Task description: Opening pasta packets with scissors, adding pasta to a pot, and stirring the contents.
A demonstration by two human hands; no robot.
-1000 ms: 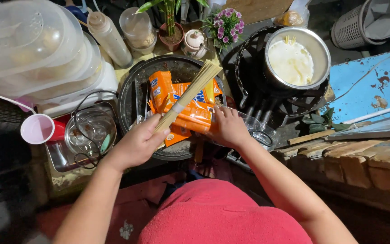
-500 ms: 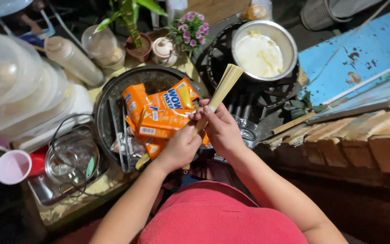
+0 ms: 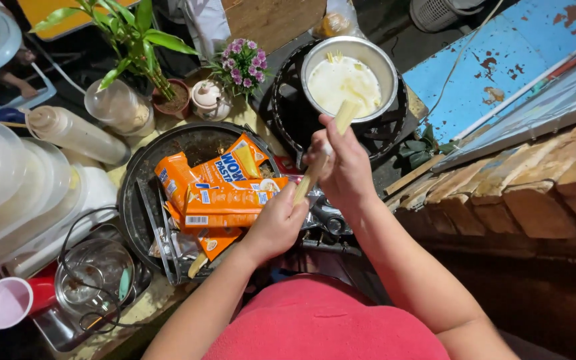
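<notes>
Between the two hands runs a bundle of dry pasta sticks (image 3: 320, 160), pale yellow and straight. Its long axis slants from lower left to upper right: the low end sits in the left hand (image 3: 276, 223), the high end pokes out past the right hand (image 3: 343, 167) and reaches over the near rim of the metal pot (image 3: 349, 79). Both hands are closed around the bundle, the left one wrapping the bottom end, the right one curled round the middle, with only a short length of sticks showing between them. The right hand is the nearer of the two to the pot; the bundle's top already overlaps the pot's milky liquid in the head view, though how high it stands above the liquid cannot be told.

The pot sits on a dark round burner (image 3: 281, 113). Left of the hands, a dark round tray (image 3: 135, 180) holds orange pasta packets (image 3: 218, 193), lying flat and overlapping. Behind it stand a small pot of purple flowers (image 3: 241, 63) and a leafy green plant (image 3: 135, 40). A pink cup (image 3: 5, 301) lies at the far left of the surface.
</notes>
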